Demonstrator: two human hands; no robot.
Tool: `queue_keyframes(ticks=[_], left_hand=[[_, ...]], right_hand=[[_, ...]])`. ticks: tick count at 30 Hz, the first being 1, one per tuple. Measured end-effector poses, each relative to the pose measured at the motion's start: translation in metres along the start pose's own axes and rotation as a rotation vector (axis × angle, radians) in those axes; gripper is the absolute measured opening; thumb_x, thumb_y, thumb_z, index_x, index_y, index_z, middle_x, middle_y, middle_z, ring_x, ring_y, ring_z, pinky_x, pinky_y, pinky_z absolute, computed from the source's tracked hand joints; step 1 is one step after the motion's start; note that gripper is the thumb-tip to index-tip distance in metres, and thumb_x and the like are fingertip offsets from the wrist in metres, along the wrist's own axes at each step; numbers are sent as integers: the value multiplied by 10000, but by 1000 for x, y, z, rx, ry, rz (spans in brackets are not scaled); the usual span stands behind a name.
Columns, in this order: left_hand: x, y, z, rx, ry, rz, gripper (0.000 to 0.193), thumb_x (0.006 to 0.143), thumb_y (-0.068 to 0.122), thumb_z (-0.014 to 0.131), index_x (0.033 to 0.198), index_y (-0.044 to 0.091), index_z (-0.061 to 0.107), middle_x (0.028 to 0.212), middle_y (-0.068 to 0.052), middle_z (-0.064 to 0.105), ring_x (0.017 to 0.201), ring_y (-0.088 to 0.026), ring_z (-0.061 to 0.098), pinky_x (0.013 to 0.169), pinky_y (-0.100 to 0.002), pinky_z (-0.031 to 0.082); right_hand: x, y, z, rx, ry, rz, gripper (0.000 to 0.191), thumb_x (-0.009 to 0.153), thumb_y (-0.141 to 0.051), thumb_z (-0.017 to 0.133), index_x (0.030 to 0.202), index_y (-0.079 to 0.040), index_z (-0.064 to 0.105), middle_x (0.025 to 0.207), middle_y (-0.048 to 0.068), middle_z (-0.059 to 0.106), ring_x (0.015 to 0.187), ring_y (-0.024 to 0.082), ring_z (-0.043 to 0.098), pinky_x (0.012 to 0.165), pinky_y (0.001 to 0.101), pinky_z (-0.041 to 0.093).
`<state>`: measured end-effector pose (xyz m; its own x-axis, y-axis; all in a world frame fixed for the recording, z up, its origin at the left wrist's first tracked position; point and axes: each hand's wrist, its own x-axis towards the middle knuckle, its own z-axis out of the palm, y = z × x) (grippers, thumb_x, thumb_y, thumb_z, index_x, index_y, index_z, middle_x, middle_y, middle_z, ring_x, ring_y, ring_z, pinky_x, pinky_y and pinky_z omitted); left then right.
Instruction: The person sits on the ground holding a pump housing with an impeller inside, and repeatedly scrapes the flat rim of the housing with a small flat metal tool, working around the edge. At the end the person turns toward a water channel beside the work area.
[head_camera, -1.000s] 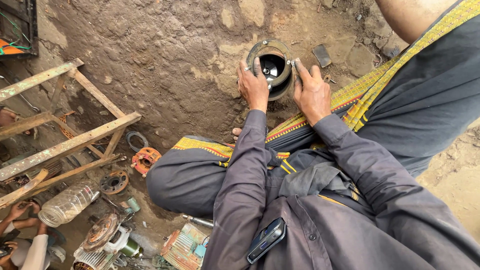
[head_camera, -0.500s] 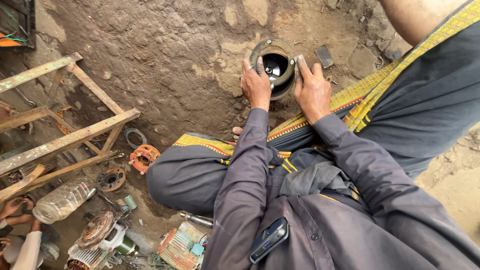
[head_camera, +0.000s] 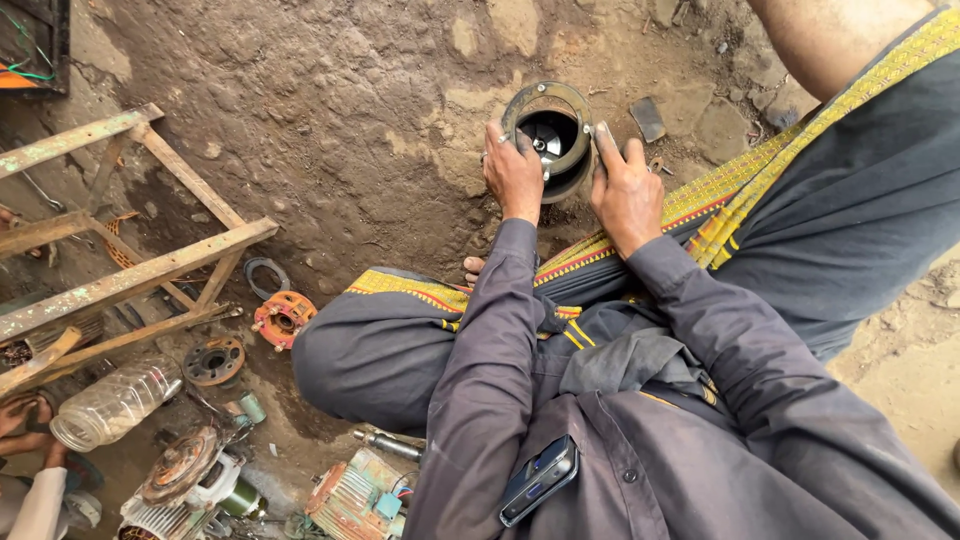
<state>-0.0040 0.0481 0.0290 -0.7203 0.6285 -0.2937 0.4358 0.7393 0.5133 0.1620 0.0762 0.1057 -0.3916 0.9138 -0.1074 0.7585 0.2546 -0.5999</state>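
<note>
A round metal housing (head_camera: 550, 140) lies on the dirt ground (head_camera: 330, 130) just ahead of the person's crossed legs. Its open mouth faces up toward the camera, so its axis stands roughly upright, tipped a little toward the person; a dark hollow with a small bright hub shows inside, ringed by a rusty flange.

The left hand (head_camera: 513, 172) is curled over the housing's left rim, fingers gripping the edge. The right hand (head_camera: 624, 185) clasps the right rim likewise, thumb and fingers partly closed round it. The housing sits between both hands.

A small flat grey piece (head_camera: 648, 118) lies just right of it on the ground.

To the left stands a rusty angle-iron frame (head_camera: 120, 270). Near its foot lie an orange flanged disc (head_camera: 283, 318), a dark ring (head_camera: 264, 277) and a clear plastic bottle (head_camera: 115, 400) on its side, unlabelled as far as shows. A dark phone (head_camera: 538, 479) pokes from the shirt pocket. Another person's hands (head_camera: 22, 425) show at the lower left edge.
</note>
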Motion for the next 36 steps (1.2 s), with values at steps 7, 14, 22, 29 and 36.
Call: queue_keyframes(ticks=[7, 14, 22, 29, 36], left_hand=[[-5, -2, -1, -11, 83, 83, 304, 990, 197, 544, 1230, 25, 470, 1097, -186, 665, 967, -365, 687, 840, -497, 515], [6, 8, -17, 52, -15, 79, 457, 910, 195, 607, 1312, 21, 478, 1176, -178, 670, 1070, -361, 674, 931, -558, 453], [22, 11, -42, -105, -327, 78, 608, 969, 163, 590, 1528, 102, 360, 1359, -184, 638, 1231, -351, 649, 1074, -508, 481], [19, 3, -43, -237, -303, 226, 577, 1014, 373, 597, 1535, 298, 360, 1451, -119, 621, 1320, -360, 605, 1096, -519, 470], [24, 13, -46, -286, -369, 157, 562, 993, 424, 564, 1516, 336, 379, 1448, -85, 632, 1304, -346, 627, 1079, -522, 466]], right_hand=[[13, -1, 3, 13, 54, -14, 442, 999, -103, 662, 1439, -127, 619, 1025, 191, 568, 727, 419, 645, 628, 504, 526], [-1, -1, -21, 155, 151, -28, 452, 988, -85, 647, 1438, -77, 602, 1107, 187, 623, 828, 396, 683, 702, 473, 557], [-10, 8, -40, 161, 100, 33, 430, 979, -97, 674, 1406, -65, 633, 1116, 203, 661, 938, 412, 679, 800, 470, 544], [-3, 38, 0, 691, -65, 462, 363, 1025, -215, 644, 1374, -115, 655, 892, 77, 545, 665, 203, 516, 594, 379, 459], [38, 49, 20, 1591, -368, 818, 133, 1070, -209, 529, 1042, -88, 578, 788, 23, 549, 490, 81, 352, 467, 268, 285]])
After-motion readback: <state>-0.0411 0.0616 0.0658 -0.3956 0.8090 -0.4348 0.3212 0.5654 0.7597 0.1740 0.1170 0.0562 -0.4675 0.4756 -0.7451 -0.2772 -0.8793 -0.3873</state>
